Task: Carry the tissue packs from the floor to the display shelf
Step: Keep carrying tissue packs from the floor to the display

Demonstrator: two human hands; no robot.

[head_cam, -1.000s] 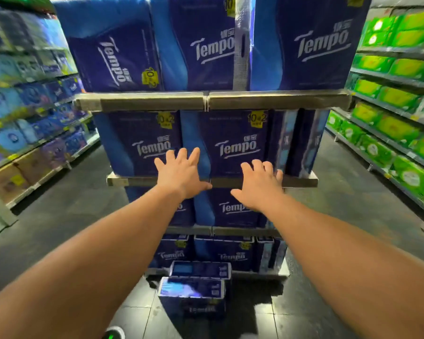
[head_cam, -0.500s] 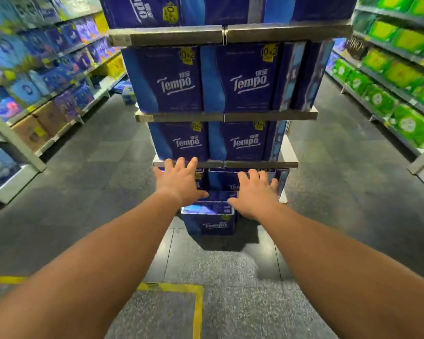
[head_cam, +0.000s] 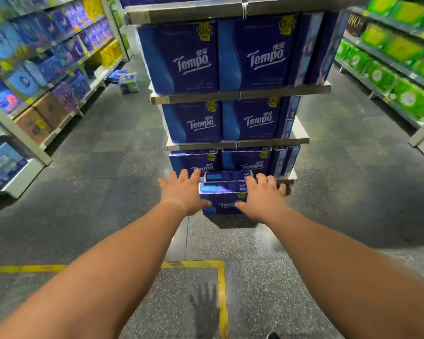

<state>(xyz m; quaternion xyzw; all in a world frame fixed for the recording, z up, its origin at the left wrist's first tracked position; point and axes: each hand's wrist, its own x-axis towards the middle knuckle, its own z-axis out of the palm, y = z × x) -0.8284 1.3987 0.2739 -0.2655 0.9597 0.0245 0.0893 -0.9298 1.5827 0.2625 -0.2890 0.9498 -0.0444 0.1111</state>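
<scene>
Both hands reach low, fingers spread and empty: left hand (head_cam: pixel 181 192) and right hand (head_cam: pixel 261 198) flank the tissue pack (head_cam: pixel 222 196) on the floor (head_cam: pixel 108 192), lying crosswise between them, equally near

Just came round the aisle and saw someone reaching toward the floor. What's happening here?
A person is restocking tissue packs. Both arms reach out toward a blue Tempo pack standing on the floor in front of the display shelf. The left hand and right hand are open, one at each side of the pack, with nothing lifted yet. A second pack sits just behind it. The tiers above are already filled with Tempo packs.
</scene>
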